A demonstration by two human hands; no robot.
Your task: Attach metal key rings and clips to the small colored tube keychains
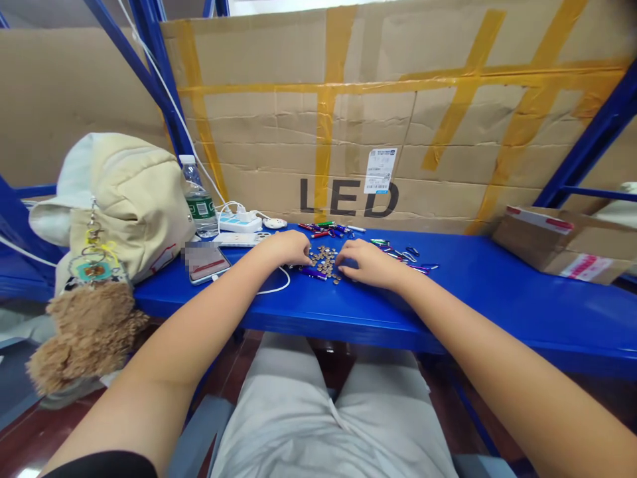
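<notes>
A loose pile of small round coin-like discs (327, 255) lies on the blue table between my hands. My left hand (291, 248) is at the pile's left edge with its fingers curled together; whatever they may hold is hidden. Close below its fingertips lies a purple tube-shaped piece (313, 273). My right hand (367, 263) rests at the right edge of the pile, palm down. Its fingers are apart and slightly bent, the tips close to the discs. Behind the pile is a heap of coloured metal tubes (331, 230). Several coloured carabiner clips (409, 256) lie beyond my right hand.
Left on the blue table (478, 292) are a phone (206, 261), another phone (241, 239), a power strip (239, 221), a white cable (279, 287) and a water bottle (199, 199). A cream bag (129, 192) stands beside them. A cardboard box (562, 242) sits right; a large carton (279, 146) forms the back.
</notes>
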